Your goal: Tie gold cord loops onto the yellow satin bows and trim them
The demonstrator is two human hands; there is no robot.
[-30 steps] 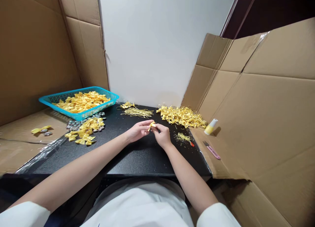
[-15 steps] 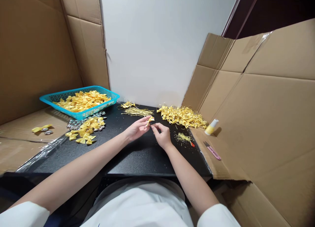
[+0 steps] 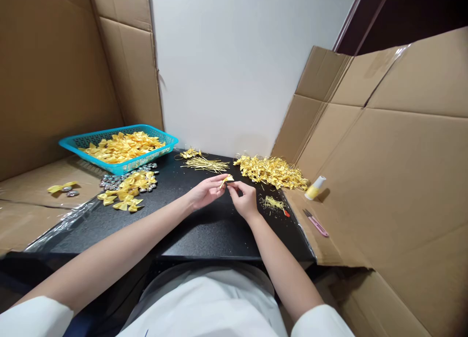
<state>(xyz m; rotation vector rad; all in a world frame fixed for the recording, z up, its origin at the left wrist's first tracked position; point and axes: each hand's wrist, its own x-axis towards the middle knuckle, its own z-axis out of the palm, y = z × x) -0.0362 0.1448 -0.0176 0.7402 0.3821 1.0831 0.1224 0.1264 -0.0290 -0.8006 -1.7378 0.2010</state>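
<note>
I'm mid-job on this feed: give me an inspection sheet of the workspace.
Surface: black tabletop, small specks scattered on it.
Job's things: small yellow bow, held up; loose bows and silvery pieces at left, near the blue basket of bows; gold strands and yellow heap toward the back.
Clutter: yellow clippings at right; pink-handled snips and yellow-and-white cylinder on cardboard.
Hands: left hand holds the bow; right hand has fingertips at it, grip unclear.
Cables: nothing seen on top; too dark underneath.
Surroundings: cardboard panels both sides, pale wall behind.
</note>
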